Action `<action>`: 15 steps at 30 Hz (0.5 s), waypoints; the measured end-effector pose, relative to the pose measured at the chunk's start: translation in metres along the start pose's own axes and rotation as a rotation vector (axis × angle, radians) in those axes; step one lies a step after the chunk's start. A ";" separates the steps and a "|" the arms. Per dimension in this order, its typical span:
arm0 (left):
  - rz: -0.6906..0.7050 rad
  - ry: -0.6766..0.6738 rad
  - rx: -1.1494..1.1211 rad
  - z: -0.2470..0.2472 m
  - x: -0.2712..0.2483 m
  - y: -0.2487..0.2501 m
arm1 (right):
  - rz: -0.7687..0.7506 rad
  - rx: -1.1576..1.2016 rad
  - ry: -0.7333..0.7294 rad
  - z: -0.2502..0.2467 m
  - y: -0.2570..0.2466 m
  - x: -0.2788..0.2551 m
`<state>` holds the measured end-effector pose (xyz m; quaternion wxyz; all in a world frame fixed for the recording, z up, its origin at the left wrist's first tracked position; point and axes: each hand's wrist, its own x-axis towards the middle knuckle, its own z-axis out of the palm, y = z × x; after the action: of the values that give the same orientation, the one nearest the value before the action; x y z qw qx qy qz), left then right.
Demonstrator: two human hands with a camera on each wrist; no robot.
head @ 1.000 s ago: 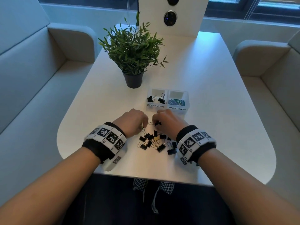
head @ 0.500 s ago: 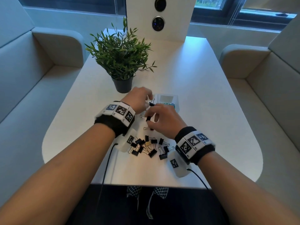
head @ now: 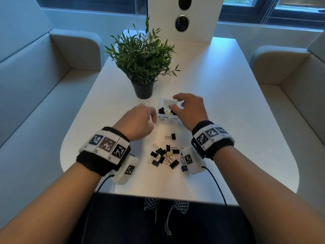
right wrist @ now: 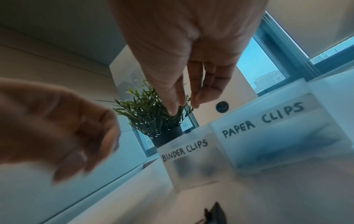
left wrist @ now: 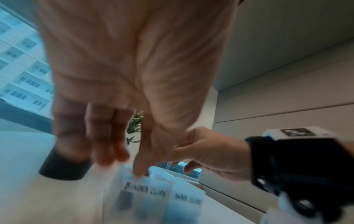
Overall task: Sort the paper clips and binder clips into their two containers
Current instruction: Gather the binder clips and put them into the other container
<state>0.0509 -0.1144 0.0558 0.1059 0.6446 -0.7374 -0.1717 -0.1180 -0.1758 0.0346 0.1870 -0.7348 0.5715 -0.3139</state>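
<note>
Two frosted boxes stand side by side on the white table. The binder clips box holds a few black binder clips. The paper clips box is mostly hidden under my right hand in the head view. My right hand hovers over the boxes with its fingers spread, holding nothing. My left hand is blurred just left of the binder clips box, its fingers loose and empty. A pile of binder clips lies between my wrists, with a single binder clip ahead of it.
A potted plant stands just behind and left of the boxes. The table's rounded front edge is close to me. Padded benches flank the table on both sides. A white post rises at the far end.
Both hands left the pile and went forward to the boxes. The right hand, which pinched a binder clip, now hangs empty over the binder clips box. The left hand has drawn back to the left.
</note>
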 end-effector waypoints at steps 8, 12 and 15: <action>0.192 -0.301 0.136 0.037 -0.022 0.000 | -0.169 -0.274 -0.488 0.005 0.007 -0.036; 0.220 -0.325 0.133 0.043 -0.016 0.001 | -0.117 -0.346 -0.554 0.012 0.009 -0.041; 0.225 -0.314 0.137 0.045 -0.014 -0.001 | -0.143 -0.359 -0.538 0.013 0.010 -0.042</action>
<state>0.0365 -0.0949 0.0150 -0.0359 0.5293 -0.8222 -0.2064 -0.1227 -0.1391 0.0079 0.1761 -0.8508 0.4948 -0.0153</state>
